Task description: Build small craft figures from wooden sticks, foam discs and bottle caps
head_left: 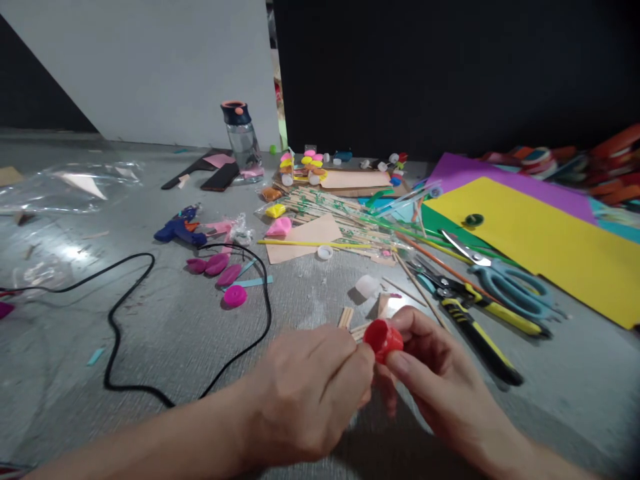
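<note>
A small red cap (385, 341) is above the near middle of the table, its open hollow side tipped up and to the left. My right hand (445, 380) pinches it between thumb and fingers from the right. Closed at the cap's left edge, my left hand (320, 390) has its fingertips against or very near the rim; what they pinch is hidden. Just beyond the hands lie short wooden sticks (346, 317) and a translucent white cap-like piece (367, 287).
Blue-handled scissors (515, 283) and yellow-black pliers (480, 340) lie at right, beside yellow sheets (545, 247). A black cord (113, 327) loops across the left near a blue glue gun (180, 227) and pink clay pieces (235, 296). A water bottle (245, 143) stands behind.
</note>
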{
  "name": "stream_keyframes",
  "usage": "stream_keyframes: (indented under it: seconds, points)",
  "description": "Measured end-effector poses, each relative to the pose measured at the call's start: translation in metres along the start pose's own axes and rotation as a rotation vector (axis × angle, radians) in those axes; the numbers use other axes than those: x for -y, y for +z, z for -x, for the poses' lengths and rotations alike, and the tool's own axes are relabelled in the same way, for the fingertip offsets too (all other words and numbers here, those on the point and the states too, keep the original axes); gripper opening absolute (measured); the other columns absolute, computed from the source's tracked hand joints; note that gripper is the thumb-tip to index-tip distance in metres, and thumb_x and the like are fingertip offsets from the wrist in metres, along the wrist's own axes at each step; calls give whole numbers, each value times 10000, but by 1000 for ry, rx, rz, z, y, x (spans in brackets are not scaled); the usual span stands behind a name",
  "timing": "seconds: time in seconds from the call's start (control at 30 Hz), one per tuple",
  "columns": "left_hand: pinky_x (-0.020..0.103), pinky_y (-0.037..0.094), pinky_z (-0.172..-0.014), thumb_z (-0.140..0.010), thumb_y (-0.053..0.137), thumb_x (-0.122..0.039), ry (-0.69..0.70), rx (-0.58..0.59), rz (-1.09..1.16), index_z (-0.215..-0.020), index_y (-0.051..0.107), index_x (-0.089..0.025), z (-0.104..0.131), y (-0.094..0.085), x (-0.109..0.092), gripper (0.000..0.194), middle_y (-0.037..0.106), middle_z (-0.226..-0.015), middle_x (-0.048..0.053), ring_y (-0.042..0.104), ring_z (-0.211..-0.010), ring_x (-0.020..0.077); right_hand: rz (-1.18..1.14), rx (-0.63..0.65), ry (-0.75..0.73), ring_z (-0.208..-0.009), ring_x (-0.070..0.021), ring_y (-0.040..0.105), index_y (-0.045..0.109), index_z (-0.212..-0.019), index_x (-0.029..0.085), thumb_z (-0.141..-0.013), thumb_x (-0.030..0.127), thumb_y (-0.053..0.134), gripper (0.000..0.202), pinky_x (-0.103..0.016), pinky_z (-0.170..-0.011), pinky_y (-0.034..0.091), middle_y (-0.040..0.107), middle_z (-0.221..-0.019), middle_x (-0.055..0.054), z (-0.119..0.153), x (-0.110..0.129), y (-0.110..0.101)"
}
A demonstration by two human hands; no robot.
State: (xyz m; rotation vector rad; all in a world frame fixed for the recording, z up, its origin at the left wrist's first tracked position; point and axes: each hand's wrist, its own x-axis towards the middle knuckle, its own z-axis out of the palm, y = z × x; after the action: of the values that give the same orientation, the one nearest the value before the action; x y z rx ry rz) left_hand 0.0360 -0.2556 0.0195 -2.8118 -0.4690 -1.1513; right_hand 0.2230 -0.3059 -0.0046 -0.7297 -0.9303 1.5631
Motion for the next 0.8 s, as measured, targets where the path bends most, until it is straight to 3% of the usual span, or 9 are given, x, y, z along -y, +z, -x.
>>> stream_keyframes:
  seconds: [0.17, 0.4, 0.5, 0.6, 0.73, 0.8]
  points:
    - [304, 347, -500, -961, 475, -130, -16, 32, 40, -897, 595, -137, -6, -3, -1, 136, 591, -687, 20, 489, -601, 155, 145, -77, -53, -568, -56, 625, 623, -897, 211, -868, 261, 768, 156, -139, -553, 545, 670, -722, 34, 2, 7, 7]
    - [232, 358, -540, -861, 534, -60, -165, 94, 424, -814, 574, -171, -5, -2, 5, 128, 571, -662, -16, 476, -580, 100, 254, -52, -30, -587, -59, 623, 615, -854, 194, -853, 269, 775, 176, -138, -555, 539, 659, -751, 16, 2, 14, 8]
    - [186, 318, -502, -746, 570, -14, -312, 121, 612, -703, 548, -171, -7, -3, 5, 164, 531, -597, -50, 430, -520, 58, 156, 48, 47, -570, -47, 622, 588, -855, 188, -855, 287, 776, 213, -135, -554, 546, 648, -742, 27, 2, 12, 6]
    - [158, 271, -455, -702, 594, -24, -520, 224, 814, -648, 560, -158, -11, -8, 5, 149, 494, -559, -64, 388, -479, 36, -3, 147, 131, -555, -45, 635, 559, -888, 187, -847, 299, 788, 259, -142, -541, 558, 648, -754, 35, 2, 9, 2]
    - [164, 311, -462, -760, 594, -105, -818, 322, 1078, -682, 598, -160, -16, -16, 10, 96, 518, -583, -45, 421, -501, 56, -175, 217, 194, -558, -57, 667, 529, -938, 193, -845, 295, 796, 300, -147, -533, 567, 703, -790, 12, 3, 6, -3]
    - [168, 312, -465, -840, 558, -159, -878, 334, 1172, -688, 590, -158, -17, -17, 14, 156, 499, -591, -46, 402, -501, 55, -211, 229, 199, -564, -64, 679, 538, -939, 184, -856, 297, 786, 285, -151, -539, 575, 720, -802, -3, 2, 6, -5]
